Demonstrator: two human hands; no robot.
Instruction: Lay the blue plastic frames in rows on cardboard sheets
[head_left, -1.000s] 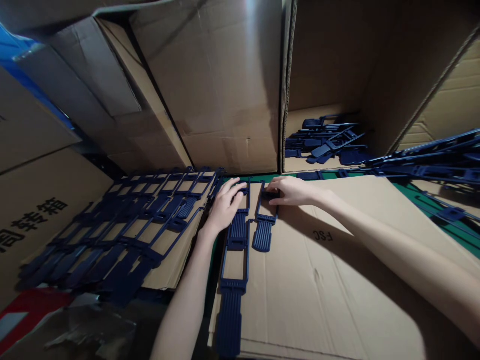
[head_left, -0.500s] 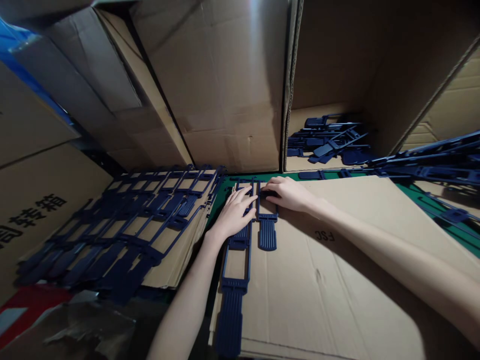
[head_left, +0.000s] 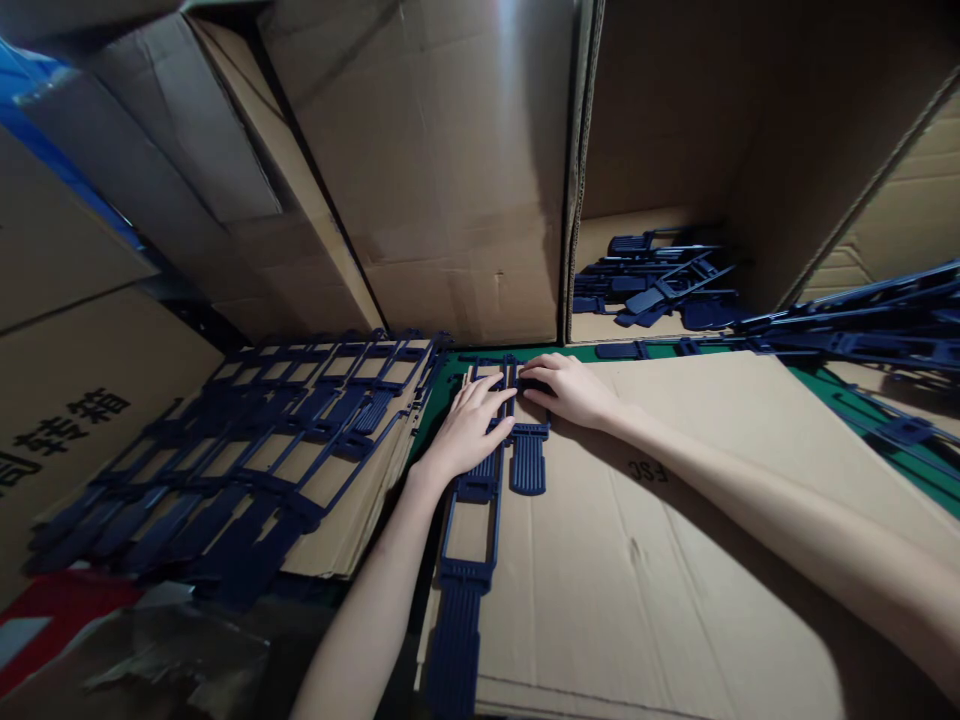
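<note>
A long dark blue plastic frame piece [head_left: 469, 535] with a ribbed end lies along the left edge of a flat cardboard sheet [head_left: 600, 590]. Across its upper part rests my left hand [head_left: 471, 425], fingers stretched out and covering some of it. Just to the right, a second blue plastic frame [head_left: 529, 465] with a ribbed tab lies alongside, close against the first. My right hand [head_left: 568, 390] has its fingers curled over the far end of this second frame; the fingertips are partly hidden.
Rows of similar blue frames [head_left: 247, 450] lie on stacked cardboard at left. An open carton [head_left: 675, 120] at the back holds a loose pile of blue pieces [head_left: 660, 280]. More blue pieces [head_left: 885, 330] are heaped at right. Tall cardboard boxes [head_left: 435, 180] stand behind.
My right hand has shifted slightly left, carrying the second blue frame closer to the first. My left hand has stayed nearly in place.
</note>
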